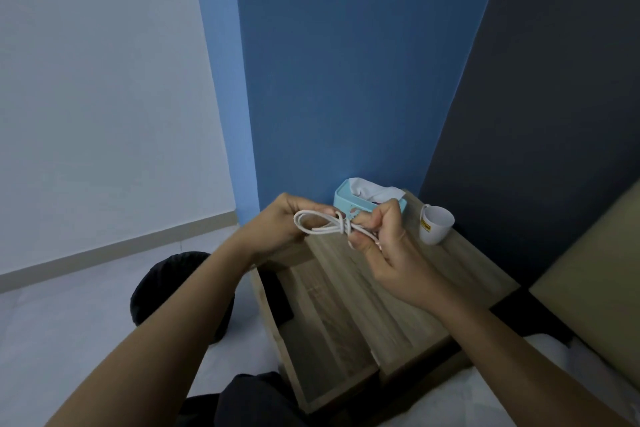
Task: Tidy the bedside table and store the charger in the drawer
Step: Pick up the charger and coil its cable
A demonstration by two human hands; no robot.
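A white charger cable (pixel 323 224), folded into loops with a turn wound round its middle, hangs in the air between both hands above the wooden bedside table (pixel 433 284). My left hand (pixel 280 224) grips the looped left end. My right hand (pixel 384 241) pinches the right end, where the cable disappears into my fingers. Below the hands the table's drawer (pixel 329 333) is pulled out towards me, and its wooden inside shows nothing in it.
A light blue tissue box (pixel 363 199) with a white tissue sticking up stands at the table's back, against the blue wall. A white cup (pixel 434 224) stands right of it. A bed edge (pixel 588 284) lies at the right. My dark-trousered knees are below left.
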